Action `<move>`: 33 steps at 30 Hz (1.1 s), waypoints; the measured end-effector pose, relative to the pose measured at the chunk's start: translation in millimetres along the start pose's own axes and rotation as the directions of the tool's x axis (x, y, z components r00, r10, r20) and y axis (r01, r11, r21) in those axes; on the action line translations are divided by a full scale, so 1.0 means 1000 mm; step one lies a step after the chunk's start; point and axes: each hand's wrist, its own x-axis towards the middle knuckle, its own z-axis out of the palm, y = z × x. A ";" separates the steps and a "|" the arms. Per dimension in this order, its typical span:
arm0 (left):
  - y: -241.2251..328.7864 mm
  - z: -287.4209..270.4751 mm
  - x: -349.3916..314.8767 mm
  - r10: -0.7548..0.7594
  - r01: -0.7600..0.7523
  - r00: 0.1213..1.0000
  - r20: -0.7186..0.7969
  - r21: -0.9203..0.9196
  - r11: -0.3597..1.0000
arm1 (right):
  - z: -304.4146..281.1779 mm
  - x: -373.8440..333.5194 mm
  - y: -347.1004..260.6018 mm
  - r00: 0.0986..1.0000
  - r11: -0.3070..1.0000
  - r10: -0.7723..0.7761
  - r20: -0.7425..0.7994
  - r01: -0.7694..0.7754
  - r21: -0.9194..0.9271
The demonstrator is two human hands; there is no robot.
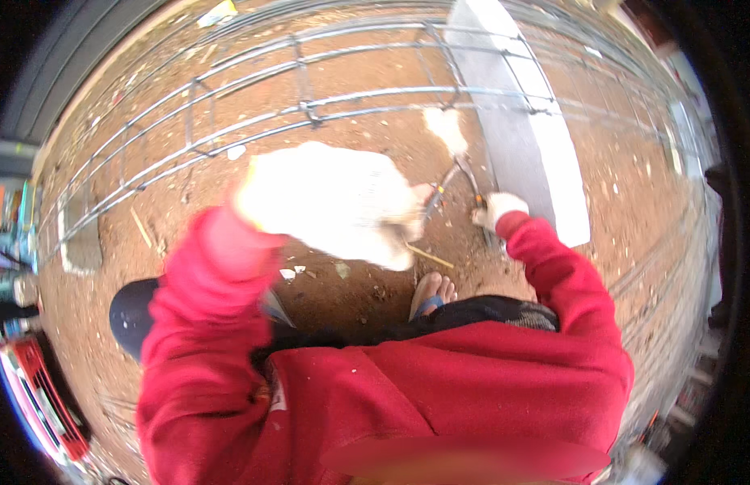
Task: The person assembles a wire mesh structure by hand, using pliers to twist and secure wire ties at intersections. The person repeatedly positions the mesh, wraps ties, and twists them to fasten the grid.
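As right hand (502, 210) holds pincers (460, 160), rebar cage (308, 105)

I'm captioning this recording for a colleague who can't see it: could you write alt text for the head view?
A person in a red top has the right hand closed on a pincer-like tool, while the overexposed left hand is nearer the camera. Beyond are a long metal-bar cage and a pale slab over reddish soil.

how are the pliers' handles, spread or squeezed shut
Spread: the two handles of the pliers fan apart toward the person, with reddish soil showing between them; the right hand holds one.
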 end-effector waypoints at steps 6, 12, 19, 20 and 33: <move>-0.047 0.075 0.054 -0.296 0.132 0.878 -0.376 -0.404 0.905 | 0.040 0.021 0.008 0.992 0.998 0.064 0.105 -0.064 -0.004; -0.105 0.134 0.046 -0.667 0.580 0.726 -0.169 -0.372 0.725 | 0.038 -0.013 -0.010 0.925 0.902 0.298 -0.234 -0.193 0.386; -0.117 0.182 0.053 -0.371 0.241 0.919 -0.131 -0.558 0.794 | -0.148 -0.126 -0.032 0.893 0.958 -0.267 -0.363 0.203 -0.204; -0.112 0.178 0.062 -0.218 0.103 0.972 -0.084 -0.685 0.722 | -0.183 -0.142 -0.046 0.878 0.915 -0.343 -0.335 0.231 -0.332; -0.037 0.063 0.090 -0.474 -0.865 0.443 -0.761 -0.223 -0.450 | -0.401 -0.107 -0.300 0.733 0.290 -0.664 0.147 0.434 -0.853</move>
